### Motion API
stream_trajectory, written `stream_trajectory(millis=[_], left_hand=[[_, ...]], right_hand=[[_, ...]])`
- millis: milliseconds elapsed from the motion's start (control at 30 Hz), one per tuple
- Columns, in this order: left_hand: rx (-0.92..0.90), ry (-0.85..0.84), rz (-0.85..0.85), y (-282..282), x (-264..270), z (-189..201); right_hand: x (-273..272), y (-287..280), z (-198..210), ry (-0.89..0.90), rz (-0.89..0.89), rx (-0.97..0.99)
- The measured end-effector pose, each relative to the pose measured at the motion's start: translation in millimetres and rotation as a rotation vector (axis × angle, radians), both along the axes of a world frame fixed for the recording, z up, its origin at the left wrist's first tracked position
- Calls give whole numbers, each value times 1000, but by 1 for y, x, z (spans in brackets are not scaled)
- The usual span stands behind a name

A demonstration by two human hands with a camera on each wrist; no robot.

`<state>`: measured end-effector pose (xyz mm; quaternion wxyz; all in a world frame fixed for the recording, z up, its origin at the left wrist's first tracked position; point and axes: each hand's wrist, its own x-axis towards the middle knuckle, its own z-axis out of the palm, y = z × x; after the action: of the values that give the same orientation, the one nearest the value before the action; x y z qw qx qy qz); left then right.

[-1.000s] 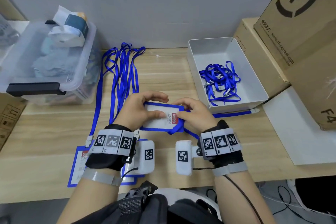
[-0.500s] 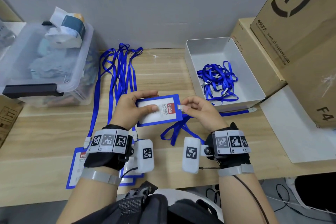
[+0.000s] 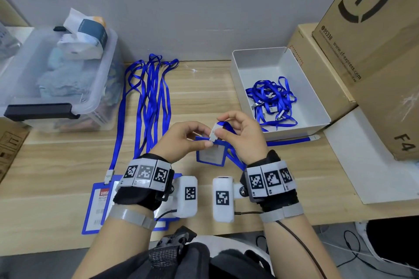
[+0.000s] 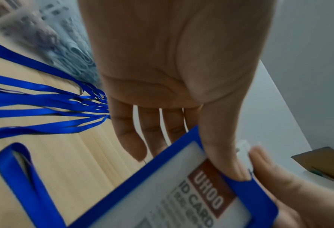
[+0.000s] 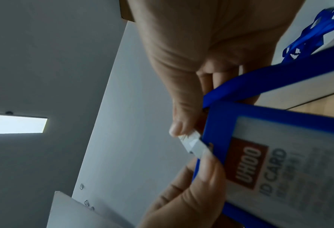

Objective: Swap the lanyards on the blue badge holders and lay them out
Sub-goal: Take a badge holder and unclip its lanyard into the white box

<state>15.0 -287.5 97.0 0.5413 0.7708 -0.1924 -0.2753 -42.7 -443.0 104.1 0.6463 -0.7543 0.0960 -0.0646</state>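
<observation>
A blue badge holder point(image 3: 210, 154) with a UHOO ID card hangs upright above the table between my hands. My left hand point(image 3: 195, 137) pinches its top edge, the thumb point(image 4: 224, 162) lying on the blue frame point(image 4: 246, 199). My right hand point(image 3: 229, 130) pinches the white lanyard clip point(image 3: 213, 134) at the holder's top; the same clip point(image 5: 196, 145) shows between thumb and finger in the right wrist view. Its blue lanyard point(image 3: 235, 158) loops over my right hand and trails down to the table.
Several finished badge holders point(image 3: 97, 206) lie at the front left, their lanyards point(image 3: 152, 102) stretched toward the wall. A white tray point(image 3: 317, 106) of tangled lanyards stands at the right, cardboard boxes point(image 3: 374, 47) behind it. A clear storage bin point(image 3: 56, 84) sits at the left.
The holder went from lying flat and sideways in both hands to hanging upright. Both hands rose and shifted right, and my right hand moved up onto the clip at its top.
</observation>
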Motion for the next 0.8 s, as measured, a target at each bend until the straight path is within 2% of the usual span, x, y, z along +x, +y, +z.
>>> stream_trajectory(millis=[100,200,400,500,800], left_hand=[[-7,23,-43,-4,-1,5],[-50,71,-12,-6,-3,6],[-49,71,84,-2,-3,3],[-30,56,92,1,-2,2],[-25,50,33,1,-4,5]], right_hand=[[3,4,1,-5,-23,-5],[6,7,2,-49,-84,-65],[5,3,-5,-51,-100,-398],[1,5,-6,2,-91,-450],[1,4,-13,-5,-102,-544]])
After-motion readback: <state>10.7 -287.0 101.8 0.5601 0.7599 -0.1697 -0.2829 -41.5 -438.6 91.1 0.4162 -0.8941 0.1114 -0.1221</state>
